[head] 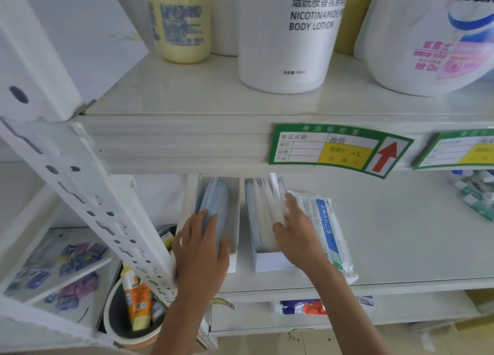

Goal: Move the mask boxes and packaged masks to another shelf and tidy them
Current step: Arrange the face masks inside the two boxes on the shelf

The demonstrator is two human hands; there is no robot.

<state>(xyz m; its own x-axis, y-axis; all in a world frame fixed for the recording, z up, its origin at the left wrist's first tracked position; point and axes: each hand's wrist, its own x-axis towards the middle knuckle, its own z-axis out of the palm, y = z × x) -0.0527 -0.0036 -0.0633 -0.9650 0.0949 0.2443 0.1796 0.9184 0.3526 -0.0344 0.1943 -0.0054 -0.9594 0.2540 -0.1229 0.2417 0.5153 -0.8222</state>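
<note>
Two open white mask boxes stand side by side on the middle shelf (401, 234). The left box (235, 194) holds blue masks; my left hand (200, 247) lies over its front end, fingers spread on the masks. The right box (263, 261) holds white masks; my right hand (294, 229) rests on them, fingers apart and slightly blurred. A packaged mask bag (326, 221) with blue print lies flat just right of the right box, partly under my right wrist.
Lotion and detergent bottles (288, 33) stand on the upper shelf above a green price tag (339, 148). Small bottles (478, 194) sit at the far right of the middle shelf. A perforated white upright (107, 213) runs at left, with a bin of tubes (133, 309) below.
</note>
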